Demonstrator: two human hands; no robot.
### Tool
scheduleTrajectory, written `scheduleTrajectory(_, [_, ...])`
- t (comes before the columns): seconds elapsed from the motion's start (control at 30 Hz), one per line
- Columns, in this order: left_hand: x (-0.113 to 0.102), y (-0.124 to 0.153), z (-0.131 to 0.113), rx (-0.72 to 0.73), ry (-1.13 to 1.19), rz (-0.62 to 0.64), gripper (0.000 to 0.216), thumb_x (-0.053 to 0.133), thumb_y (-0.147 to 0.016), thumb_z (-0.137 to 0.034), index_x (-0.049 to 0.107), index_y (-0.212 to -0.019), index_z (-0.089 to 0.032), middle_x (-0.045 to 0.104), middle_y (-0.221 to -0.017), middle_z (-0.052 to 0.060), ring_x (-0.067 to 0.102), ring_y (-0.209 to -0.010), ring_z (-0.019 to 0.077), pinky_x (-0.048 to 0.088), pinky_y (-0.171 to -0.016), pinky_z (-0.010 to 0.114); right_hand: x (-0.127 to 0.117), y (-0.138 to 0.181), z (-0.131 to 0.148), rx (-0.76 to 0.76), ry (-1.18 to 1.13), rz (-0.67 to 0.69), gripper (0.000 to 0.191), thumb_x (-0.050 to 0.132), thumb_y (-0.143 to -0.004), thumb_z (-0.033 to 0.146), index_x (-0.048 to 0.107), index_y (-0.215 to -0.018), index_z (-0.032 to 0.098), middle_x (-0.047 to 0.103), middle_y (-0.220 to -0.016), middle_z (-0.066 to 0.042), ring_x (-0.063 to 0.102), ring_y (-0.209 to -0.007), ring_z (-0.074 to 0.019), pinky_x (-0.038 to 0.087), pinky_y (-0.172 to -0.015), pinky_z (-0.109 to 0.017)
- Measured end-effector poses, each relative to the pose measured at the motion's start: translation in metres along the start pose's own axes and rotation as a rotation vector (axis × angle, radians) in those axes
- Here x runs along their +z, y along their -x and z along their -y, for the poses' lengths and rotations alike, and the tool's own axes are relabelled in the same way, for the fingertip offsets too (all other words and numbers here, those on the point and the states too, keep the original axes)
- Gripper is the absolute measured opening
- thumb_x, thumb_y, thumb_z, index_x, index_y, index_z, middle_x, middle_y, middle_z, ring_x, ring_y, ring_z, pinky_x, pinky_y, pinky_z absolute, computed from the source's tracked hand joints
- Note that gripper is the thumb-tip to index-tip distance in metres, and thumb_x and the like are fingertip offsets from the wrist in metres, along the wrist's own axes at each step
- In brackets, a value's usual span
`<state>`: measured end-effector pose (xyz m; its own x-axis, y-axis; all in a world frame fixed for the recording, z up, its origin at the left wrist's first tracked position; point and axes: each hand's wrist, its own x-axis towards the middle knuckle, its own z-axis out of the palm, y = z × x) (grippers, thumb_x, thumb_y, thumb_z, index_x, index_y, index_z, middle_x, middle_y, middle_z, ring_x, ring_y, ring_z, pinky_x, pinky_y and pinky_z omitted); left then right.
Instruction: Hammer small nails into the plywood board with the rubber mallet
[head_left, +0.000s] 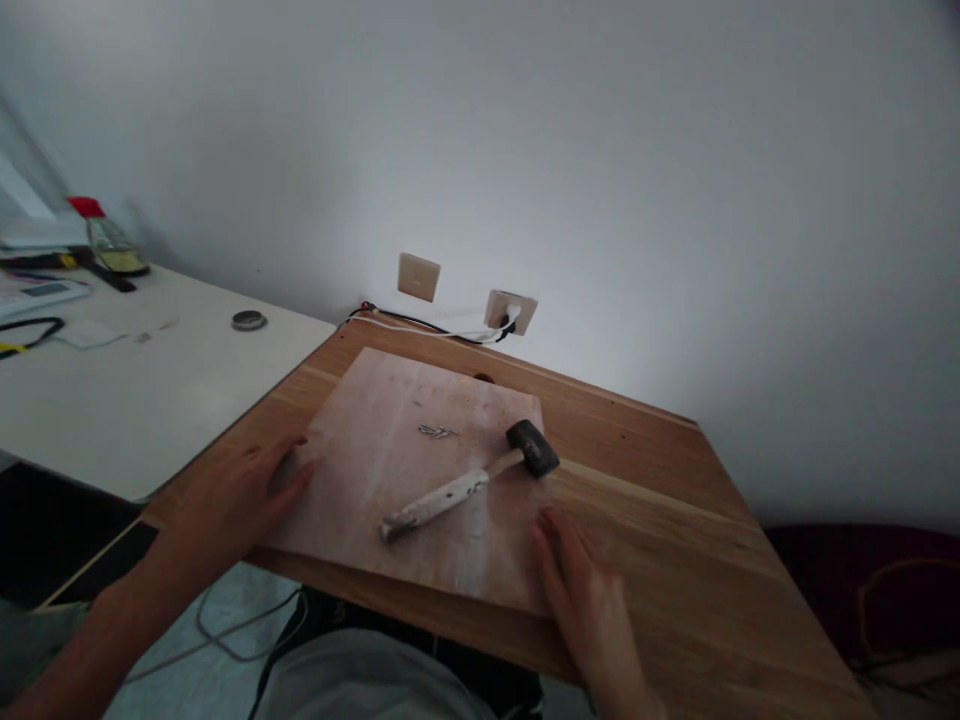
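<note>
A pale square wooden board [375,470] lies on a brown wooden table [660,500]. On the board rests a hammer [465,485] with a black head and a worn pale handle, and a few small nails [437,432] lie beyond it. My left hand [240,490] lies flat on the board's left edge, fingers stretched out. My right hand [581,580] rests flat at the board's near right corner, fingers extended, close to the hammer's head. Neither hand holds anything.
A white desk [150,390] adjoins the table on the left, with a bottle with a red cap [109,235], papers, a black cable and a small round lid [248,320]. Wall sockets [510,310] with plugged cables sit behind the table. Cables trail on the floor below.
</note>
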<state>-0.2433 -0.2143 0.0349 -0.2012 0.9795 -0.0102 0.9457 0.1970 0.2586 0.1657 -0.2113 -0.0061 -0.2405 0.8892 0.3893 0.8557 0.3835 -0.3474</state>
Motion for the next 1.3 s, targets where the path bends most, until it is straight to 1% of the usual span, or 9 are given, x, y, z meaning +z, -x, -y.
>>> scheduleTrajectory(0.17, [0.018, 0.009, -0.034, 0.132, 0.146, 0.078, 0.048, 0.038, -0.092, -0.055, 0.067, -0.115, -0.024, 0.077, -0.108, 0.009, 0.072, -0.096, 0.03, 0.055, -0.086, 0.041, -0.035, 0.03, -0.051, 0.099, 0.1, -0.11, 0.041, 0.041, -0.106, 0.048, 0.07, -0.106, 0.018, 0.078, -0.102, -0.012, 0.077, -0.088, -0.0253, 0.061, -0.075, -0.034])
scheduleTrajectory(0.33, [0.03, -0.004, -0.053, 0.26, 0.143, 0.027, 0.046, 0.038, -0.094, -0.054, 0.069, -0.109, -0.023, 0.074, -0.109, 0.009, 0.07, -0.096, 0.0279, 0.055, -0.091, 0.041, -0.048, 0.048, -0.067, 0.178, 0.157, -0.14, 0.042, 0.041, -0.105, 0.049, 0.071, -0.103, 0.02, 0.079, -0.095, -0.01, 0.077, -0.081, -0.0239, 0.06, -0.069, -0.032])
scheduleTrajectory(0.5, [0.034, -0.019, -0.067, 0.379, 0.138, -0.036, 0.04, 0.042, -0.096, -0.047, 0.068, -0.114, -0.022, 0.067, -0.125, 0.01, 0.065, -0.112, 0.0277, 0.051, -0.102, 0.043, -0.044, 0.046, -0.056, 0.211, 0.154, -0.195, 0.039, 0.044, -0.104, 0.048, 0.068, -0.111, 0.018, 0.077, -0.099, -0.013, 0.075, -0.088, -0.0272, 0.06, -0.078, -0.039])
scheduleTrajectory(0.67, [0.033, -0.031, -0.094, 0.58, 0.149, 0.055, 0.033, 0.045, -0.098, -0.038, 0.066, -0.119, -0.022, 0.067, -0.124, 0.009, 0.062, -0.117, 0.028, 0.049, -0.105, 0.044, -0.044, 0.031, -0.035, 0.245, -0.023, -0.186, 0.03, 0.049, -0.103, 0.042, 0.066, -0.116, 0.021, 0.073, -0.078, -0.004, 0.072, -0.066, -0.0204, 0.058, -0.061, -0.029])
scheduleTrajectory(0.77, [0.033, -0.039, -0.118, 0.722, 0.119, 0.12, 0.027, 0.048, -0.098, -0.03, 0.066, -0.116, -0.022, 0.068, -0.119, 0.009, 0.063, -0.111, 0.0264, 0.05, -0.101, 0.042, -0.046, 0.016, -0.027, 0.221, -0.095, -0.088, 0.031, 0.048, -0.103, 0.04, 0.065, -0.123, 0.021, 0.074, -0.078, -0.003, 0.071, -0.061, -0.0191, 0.056, -0.059, -0.028])
scheduleTrajectory(0.9, [0.034, -0.047, -0.147, 0.887, 0.08, 0.182, 0.021, 0.051, -0.097, -0.022, 0.066, -0.113, -0.02, 0.069, -0.111, 0.008, 0.063, -0.105, 0.0247, 0.05, -0.095, 0.04, -0.041, -0.007, -0.021, 0.161, -0.106, 0.137, 0.04, 0.045, -0.105, 0.042, 0.061, -0.134, 0.019, 0.077, -0.088, -0.007, 0.074, -0.071, -0.0232, 0.057, -0.064, -0.032])
scheduleTrajectory(1.03, [0.04, -0.048, -0.17, 1.02, 0.061, 0.204, 0.015, 0.053, -0.098, -0.022, 0.065, -0.107, -0.02, 0.068, -0.104, 0.006, 0.064, -0.097, 0.0225, 0.051, -0.088, 0.036, -0.03, -0.02, -0.017, 0.155, -0.091, 0.236, 0.042, 0.042, -0.106, 0.047, 0.066, -0.125, 0.019, 0.079, -0.091, -0.01, 0.077, -0.08, -0.0272, 0.056, -0.07, -0.036])
scheduleTrajectory(1.17, [0.047, -0.048, -0.183, 1.078, 0.043, 0.161, 0.011, 0.055, -0.098, -0.026, 0.064, -0.097, -0.02, 0.067, -0.097, 0.006, 0.064, -0.09, 0.0225, 0.05, -0.084, 0.036, -0.026, -0.022, -0.011, 0.218, -0.093, 0.202, 0.042, 0.037, -0.107, 0.048, 0.067, -0.117, 0.021, 0.078, -0.091, -0.009, 0.076, -0.078, -0.0263, 0.053, -0.068, -0.034])
scheduleTrajectory(1.3, [0.049, -0.046, -0.187, 1.031, -0.01, 0.151, 0.011, 0.057, -0.095, -0.027, 0.064, -0.095, -0.018, 0.068, -0.098, 0.008, 0.065, -0.089, 0.0245, 0.051, -0.08, 0.037, -0.027, -0.021, -0.008, 0.244, -0.094, 0.19, 0.043, 0.035, -0.107, 0.049, 0.066, -0.118, 0.021, 0.078, -0.091, -0.008, 0.076, -0.078, -0.0273, 0.051, -0.067, -0.034])
